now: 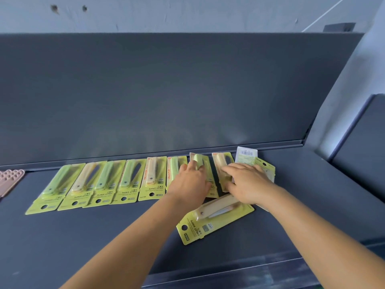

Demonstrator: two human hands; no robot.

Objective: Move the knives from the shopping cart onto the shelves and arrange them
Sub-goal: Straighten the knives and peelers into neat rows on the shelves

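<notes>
Left hand lies on the green-handled pack, fingers bent over its blister; whether it clamps the pack or only presses is not resolvable. Right hand lies flat, fingers extended, on the beige-handled pack just at 3 o'clock of the first. Both packs sit at the 3 o'clock end of a row of knife packs laid side by side on the dark shelf, hang-holes toward 6 o'clock. One pack at the far 3 o'clock end shows its barcode back. Loose pack lies askew at 6 o'clock of the hands, under the right wrist. Pink item at the 9 o'clock edge, apart from the row.
</notes>
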